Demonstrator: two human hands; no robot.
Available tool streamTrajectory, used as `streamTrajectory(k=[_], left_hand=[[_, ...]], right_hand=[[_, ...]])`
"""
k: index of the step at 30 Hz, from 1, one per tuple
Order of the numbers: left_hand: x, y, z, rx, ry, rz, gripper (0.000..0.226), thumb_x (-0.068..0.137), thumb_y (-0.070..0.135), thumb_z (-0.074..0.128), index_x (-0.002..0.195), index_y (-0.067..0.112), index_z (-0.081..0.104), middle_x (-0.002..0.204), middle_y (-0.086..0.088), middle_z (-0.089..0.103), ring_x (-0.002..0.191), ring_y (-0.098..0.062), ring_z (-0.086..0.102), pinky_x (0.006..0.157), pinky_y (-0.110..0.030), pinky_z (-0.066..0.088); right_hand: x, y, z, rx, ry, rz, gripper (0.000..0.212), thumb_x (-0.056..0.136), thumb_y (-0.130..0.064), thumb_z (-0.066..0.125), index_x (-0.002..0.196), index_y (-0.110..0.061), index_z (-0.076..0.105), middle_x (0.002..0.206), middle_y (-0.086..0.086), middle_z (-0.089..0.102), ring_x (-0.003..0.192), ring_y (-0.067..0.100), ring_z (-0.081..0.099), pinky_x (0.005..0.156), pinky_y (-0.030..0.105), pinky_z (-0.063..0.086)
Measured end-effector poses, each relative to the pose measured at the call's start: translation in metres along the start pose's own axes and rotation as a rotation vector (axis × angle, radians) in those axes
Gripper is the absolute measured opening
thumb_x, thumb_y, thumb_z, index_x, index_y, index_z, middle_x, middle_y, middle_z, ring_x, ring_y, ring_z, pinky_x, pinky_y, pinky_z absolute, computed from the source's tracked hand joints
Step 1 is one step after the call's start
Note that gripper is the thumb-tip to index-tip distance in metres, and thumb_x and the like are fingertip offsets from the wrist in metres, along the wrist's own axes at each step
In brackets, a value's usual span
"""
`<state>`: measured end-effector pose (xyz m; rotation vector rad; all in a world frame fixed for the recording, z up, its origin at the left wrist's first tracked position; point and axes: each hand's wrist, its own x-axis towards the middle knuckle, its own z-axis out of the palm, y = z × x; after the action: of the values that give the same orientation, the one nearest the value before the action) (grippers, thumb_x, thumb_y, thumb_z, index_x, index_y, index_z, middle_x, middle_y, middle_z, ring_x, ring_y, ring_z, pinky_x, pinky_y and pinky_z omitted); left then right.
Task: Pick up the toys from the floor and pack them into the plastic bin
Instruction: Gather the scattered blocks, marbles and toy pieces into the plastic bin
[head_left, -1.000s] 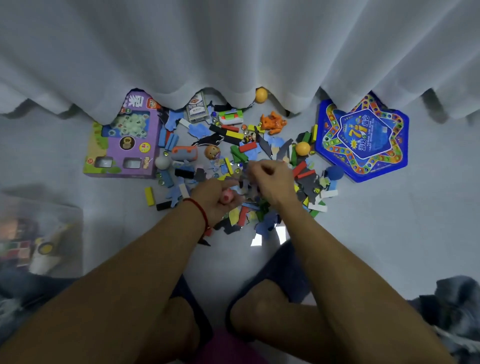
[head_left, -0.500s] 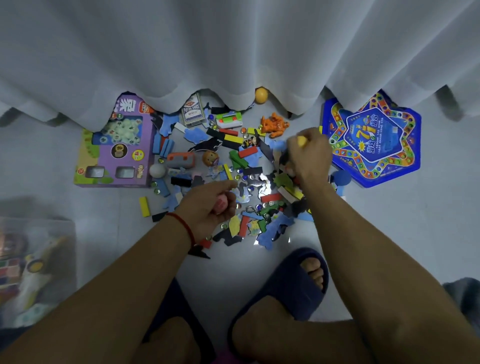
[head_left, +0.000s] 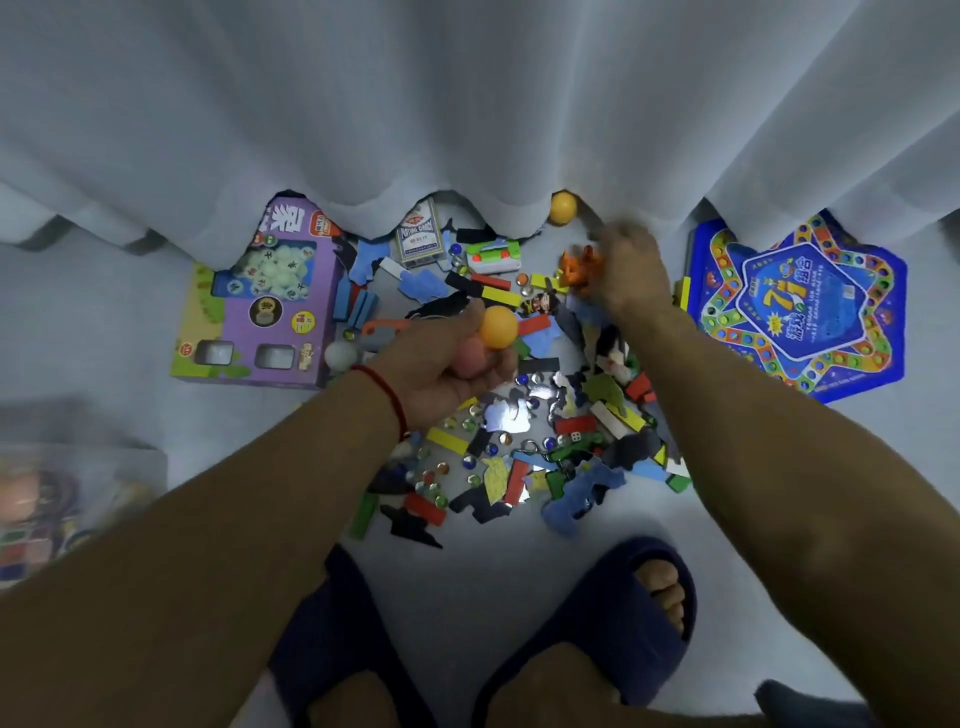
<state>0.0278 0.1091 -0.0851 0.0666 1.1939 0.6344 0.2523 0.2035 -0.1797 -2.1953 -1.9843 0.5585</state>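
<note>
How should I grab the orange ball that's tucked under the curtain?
Come from the front, your side, and from above. The orange ball sits against the curtain hem, so its back is blocked. It's round and smooth: curl fingers over the top and cup it.

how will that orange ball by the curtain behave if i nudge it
The orange ball is round and smooth, so it would likely roll at a touch, perhaps under the curtain it rests against. It resembles the one the left hand holds, probably light.

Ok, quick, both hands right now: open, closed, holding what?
Left hand: closed on an orange ball, with something pink too.
Right hand: blurred, at the orange toy figure; grip cannot be told.
</note>
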Motion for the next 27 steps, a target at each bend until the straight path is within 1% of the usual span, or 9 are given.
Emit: streamTrajectory(k=[2, 5, 7, 9, 12, 15, 21, 25, 27], left_hand=[[-0.012, 0.016, -0.008, 0.017, 0.002, 0.038, 0.029, 0.098, 0.023, 0.054, 0.116, 0.001, 0.053, 0.110, -0.022, 0.060, 0.088, -0.031, 0.065, 0.068, -0.039, 0.062], [-0.030, 0.041, -0.026, 0.070, 0.042, 0.089, 0.034, 0.097, 0.022, 0.055, 0.125, 0.004, 0.049, 0.117, -0.025, 0.060, 0.092, -0.032, 0.069, 0.068, -0.038, 0.062], [-0.045, 0.053, -0.039, 0.178, 0.073, 0.093, 0.029, 0.098, 0.024, 0.054, 0.120, 0.005, 0.053, 0.112, -0.023, 0.065, 0.086, -0.029, 0.072, 0.067, -0.036, 0.062], [-0.060, 0.064, -0.050, 0.422, 0.081, 0.067, 0.030, 0.097, 0.025, 0.055, 0.115, 0.002, 0.058, 0.108, -0.020, 0.070, 0.087, -0.025, 0.072, 0.066, -0.034, 0.061], [-0.095, 0.087, -0.067, 0.882, 0.151, 0.084, 0.027, 0.095, 0.021, 0.059, 0.097, -0.004, 0.067, 0.074, -0.016, 0.065, 0.054, -0.017, 0.060, 0.058, -0.031, 0.055], [-0.162, 0.109, -0.084, 1.199, 0.133, 0.122, 0.017, 0.094, 0.017, 0.062, 0.103, 0.007, 0.072, 0.078, -0.018, 0.065, 0.058, -0.022, 0.061, 0.055, -0.030, 0.056], [-0.278, 0.073, -0.187, 0.830, 0.414, 0.401, 0.017, 0.095, 0.013, 0.059, 0.104, 0.000, 0.065, 0.078, -0.020, 0.054, 0.056, -0.022, 0.059, 0.045, -0.024, 0.050], [-0.316, 0.017, -0.275, 0.274, 0.737, 0.482, 0.003, 0.087, 0.004, 0.058, 0.088, 0.001, 0.058, 0.071, -0.019, 0.044, 0.048, -0.023, 0.046, 0.052, -0.032, 0.052], [-0.339, 0.002, -0.303, -0.055, 0.717, 0.448, 0.016, 0.091, 0.016, 0.061, 0.103, 0.007, 0.054, 0.092, -0.018, 0.051, 0.074, -0.028, 0.060, 0.063, -0.044, 0.060]], right_hand=[[0.014, 0.006, 0.012, -0.154, -0.148, -0.094, 0.073, 0.072, -0.013, 0.077, 0.139, -0.017, 0.049, 0.140, 0.015, 0.047, 0.129, 0.038, 0.043, 0.103, 0.047, 0.043], [0.025, 0.004, 0.020, -0.169, -0.174, -0.082, 0.048, 0.074, -0.028, 0.070, 0.121, -0.027, 0.061, 0.128, 0.016, 0.051, 0.123, 0.037, 0.050, 0.097, 0.047, 0.048], [0.024, -0.006, 0.018, 0.033, -0.081, -0.021, 0.034, 0.083, -0.026, 0.058, 0.113, -0.011, 0.063, 0.109, 0.013, 0.050, 0.095, 0.014, 0.063, 0.074, 0.026, 0.056], [0.006, -0.011, 0.007, 0.209, -0.053, 0.099, 0.029, 0.092, -0.010, 0.057, 0.116, 0.006, 0.058, 0.097, 0.009, 0.045, 0.064, -0.003, 0.049, 0.056, 0.005, 0.043], [-0.036, -0.023, -0.013, 0.481, 0.023, 0.249, 0.028, 0.080, -0.033, 0.076, 0.093, -0.011, 0.065, 0.095, 0.006, 0.060, 0.076, 0.009, 0.059, 0.070, 0.025, 0.053], [-0.097, -0.072, -0.042, 0.702, -0.260, 0.303, 0.023, 0.084, -0.029, 0.077, 0.089, -0.010, 0.065, 0.082, 0.008, 0.070, 0.067, 0.021, 0.066, 0.062, 0.032, 0.053], [-0.213, -0.246, -0.057, 1.072, -0.808, 0.072, 0.018, 0.093, -0.003, 0.059, 0.109, -0.002, 0.067, 0.095, 0.024, 0.067, 0.077, 0.028, 0.066, 0.067, 0.037, 0.060], [-0.281, -0.373, -0.060, 1.143, -1.082, -0.095, 0.020, 0.094, -0.003, 0.054, 0.110, -0.003, 0.067, 0.095, 0.018, 0.070, 0.076, 0.022, 0.071, 0.065, 0.030, 0.060], [-0.303, -0.419, -0.066, 1.138, -1.164, -0.075, 0.020, 0.094, -0.004, 0.052, 0.108, 0.004, 0.062, 0.095, 0.017, 0.071, 0.076, 0.024, 0.071, 0.061, 0.027, 0.058]])
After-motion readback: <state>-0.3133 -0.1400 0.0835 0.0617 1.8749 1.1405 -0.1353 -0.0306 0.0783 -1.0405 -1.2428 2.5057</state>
